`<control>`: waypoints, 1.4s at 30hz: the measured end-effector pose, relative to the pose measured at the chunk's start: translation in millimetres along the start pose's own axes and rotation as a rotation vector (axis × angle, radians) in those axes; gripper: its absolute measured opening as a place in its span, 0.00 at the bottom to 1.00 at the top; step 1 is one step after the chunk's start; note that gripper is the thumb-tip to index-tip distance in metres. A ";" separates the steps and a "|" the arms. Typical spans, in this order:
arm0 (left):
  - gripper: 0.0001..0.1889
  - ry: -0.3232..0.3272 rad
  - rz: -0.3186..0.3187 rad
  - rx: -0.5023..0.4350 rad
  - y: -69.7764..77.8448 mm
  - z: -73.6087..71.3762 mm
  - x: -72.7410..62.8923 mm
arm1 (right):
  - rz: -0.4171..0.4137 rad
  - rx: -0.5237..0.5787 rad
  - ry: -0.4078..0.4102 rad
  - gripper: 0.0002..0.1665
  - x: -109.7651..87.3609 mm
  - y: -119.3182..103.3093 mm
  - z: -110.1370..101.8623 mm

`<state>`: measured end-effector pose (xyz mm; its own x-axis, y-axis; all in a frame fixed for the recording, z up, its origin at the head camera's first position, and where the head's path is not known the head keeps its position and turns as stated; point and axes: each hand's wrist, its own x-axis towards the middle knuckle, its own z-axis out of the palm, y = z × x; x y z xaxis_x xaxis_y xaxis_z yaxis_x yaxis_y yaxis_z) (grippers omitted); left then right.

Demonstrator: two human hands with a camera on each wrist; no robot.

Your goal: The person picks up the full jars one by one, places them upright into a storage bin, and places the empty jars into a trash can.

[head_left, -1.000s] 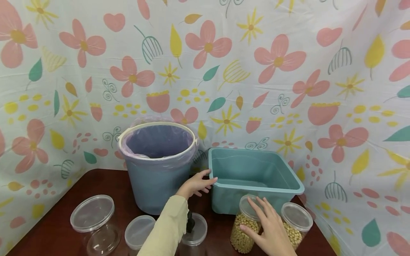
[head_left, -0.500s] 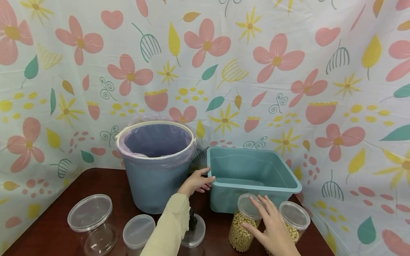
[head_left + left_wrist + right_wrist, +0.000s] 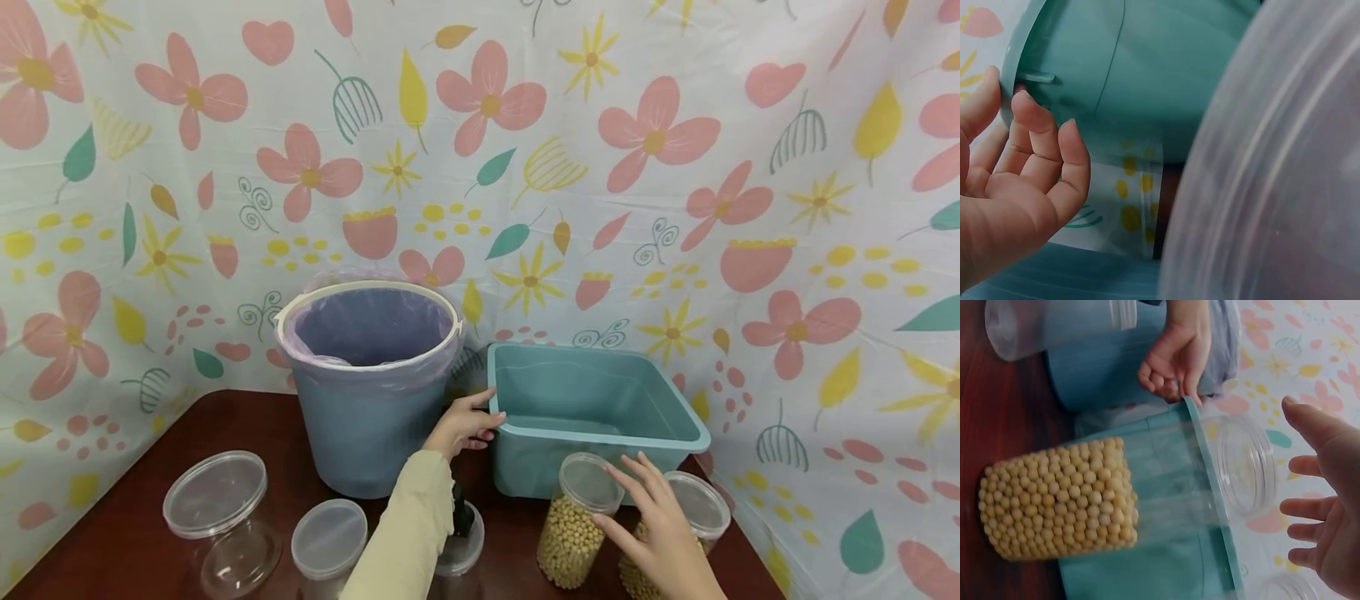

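In the head view my left hand [image 3: 465, 427] grips the near-left corner of the teal basin [image 3: 592, 442] by its rim. The left wrist view shows that hand [image 3: 1035, 162] with its thumb on one side of the rim and fingertips tucked under the other. My right hand [image 3: 656, 525] is spread over the gap between a lidded clear jar of soybeans [image 3: 572, 533] and a second soybean jar [image 3: 697, 504], partly hiding the second. In the right wrist view its straight fingers [image 3: 1310, 509] stand apart from the first jar's lid [image 3: 1247, 469].
A blue bucket [image 3: 367, 442] with a purple liner bag stands left of the basin. In front are a large clear lidded jar [image 3: 217, 500], a smaller one [image 3: 330, 537], and another [image 3: 461, 550] partly behind the left sleeve. A flowered curtain [image 3: 480, 167] backs the dark table [image 3: 247, 425].
My right hand has shifted right, away from the first soybean jar's lid, and now overlaps the second jar more. My left hand stays at the basin's corner.
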<state>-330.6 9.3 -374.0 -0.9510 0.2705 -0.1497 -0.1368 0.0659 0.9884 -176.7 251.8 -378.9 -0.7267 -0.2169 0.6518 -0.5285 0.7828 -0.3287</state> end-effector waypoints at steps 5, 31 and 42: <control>0.33 0.004 -0.015 0.013 1.0 0.2 1.7 | -0.007 -0.022 0.031 0.31 -1.2 8.9 -8.3; 0.32 0.027 -0.048 0.062 2.9 -1.1 1.1 | 0.218 -0.132 -0.012 0.27 -17.4 58.8 -36.0; 0.31 0.023 -0.062 0.057 7.7 1.3 -1.6 | 0.383 -0.135 -0.052 0.35 -22.9 59.5 -40.6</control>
<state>-329.8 10.6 -366.1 -0.9473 0.2425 -0.2091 -0.1800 0.1368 0.9741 -173.6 327.1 -385.7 -0.8829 0.0786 0.4628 -0.1554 0.8813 -0.4463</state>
